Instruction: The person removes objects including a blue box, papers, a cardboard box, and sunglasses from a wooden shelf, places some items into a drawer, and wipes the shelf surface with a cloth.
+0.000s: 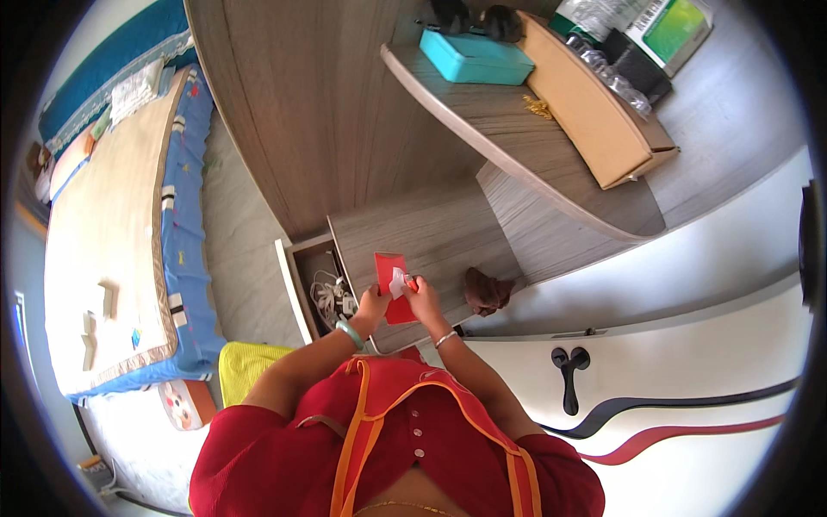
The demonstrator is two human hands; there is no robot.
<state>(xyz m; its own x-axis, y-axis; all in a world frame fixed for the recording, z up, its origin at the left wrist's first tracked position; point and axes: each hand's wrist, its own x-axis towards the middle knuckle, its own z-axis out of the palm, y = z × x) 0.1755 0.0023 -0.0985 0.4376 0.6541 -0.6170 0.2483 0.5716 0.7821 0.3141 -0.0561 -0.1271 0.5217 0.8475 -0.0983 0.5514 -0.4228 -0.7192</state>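
A red paper envelope [399, 315] lies over the wooden desktop in front of me, its flap end pointing away. On it is a small whitish piece of paper [397, 283]. My left hand [373, 306], below a pale green bangle, pinches the left edge of the paper and envelope. My right hand [422, 298], with a silver bangle at the wrist, holds a small red object [411, 282], perhaps a pen or glue stick, against the paper's right side. A crumpled dark brown cloth or bag [486, 292] lies to the right of the hands.
An open drawer [298, 284] at the left holds white cables and plugs [331, 297]. The shelf above bears a turquoise box [477, 58] and a long cardboard box [588, 110]. A bed [116, 226] stands far left, a white door [633, 368] at the right.
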